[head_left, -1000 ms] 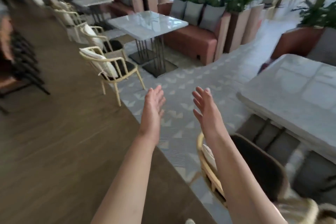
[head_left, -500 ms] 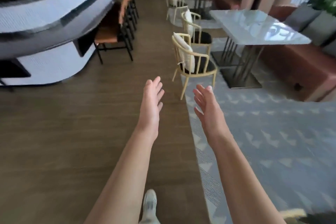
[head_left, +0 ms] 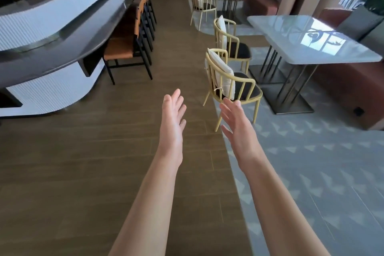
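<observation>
The yellow chair [head_left: 249, 90] stands ahead and a little to the right of both hands, nearest the right one and untouched. The left hand [head_left: 173, 119] is stretched forward above the wooden floor [head_left: 83, 162], as is the right hand [head_left: 239, 129]. On both the fingers are straight, so each grip is released and holds nothing.

the left hand [head_left: 173, 114] and right hand [head_left: 239, 124] are bare, with long slender fingers. the left forearm [head_left: 149, 203] and right forearm [head_left: 276, 203] are slim, smooth and uncovered from narrow wrists to the frame's lower edge.
</observation>
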{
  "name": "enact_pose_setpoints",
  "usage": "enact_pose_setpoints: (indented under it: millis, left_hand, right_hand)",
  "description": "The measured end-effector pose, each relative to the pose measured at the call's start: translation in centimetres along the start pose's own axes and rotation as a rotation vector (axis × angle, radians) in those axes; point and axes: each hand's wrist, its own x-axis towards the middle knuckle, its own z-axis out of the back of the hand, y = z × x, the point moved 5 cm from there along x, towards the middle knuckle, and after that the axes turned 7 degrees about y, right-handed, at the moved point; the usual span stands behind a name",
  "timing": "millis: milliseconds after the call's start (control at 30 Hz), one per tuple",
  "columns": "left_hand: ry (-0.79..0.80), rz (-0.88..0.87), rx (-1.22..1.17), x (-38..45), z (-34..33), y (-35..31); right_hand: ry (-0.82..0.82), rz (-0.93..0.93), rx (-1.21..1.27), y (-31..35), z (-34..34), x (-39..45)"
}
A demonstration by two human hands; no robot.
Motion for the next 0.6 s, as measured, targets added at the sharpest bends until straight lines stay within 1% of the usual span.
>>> enact_pose_setpoints:
  millis: [67,233,367,467,600]
  left_hand:
    - [0.011,-0.018,0.012,2.8,0.1,-0.2]
    - [0.015,0.029,0.015,11.3,0.4,1.0]
    - [0.045,0.054,0.054,18.5,-1.8,1.6]
    - [0.043,0.050,0.088,24.0,-3.5,0.8]
    - [0.028,0.011,0.093,31.7,-5.3,-1.1]
  right_hand:
    - [-0.012,0.017,0.000,0.1,0.2,2.8]
    - [-0.032,0.003,0.029,-0.5,1.4,11.3]
    - [-0.035,-0.014,0.091,-0.8,3.3,19.7]
    - [-0.015,-0.016,0.111,0.8,4.2,25.6]
    - [0.017,0.035,0.097,4.2,5.2,33.3]
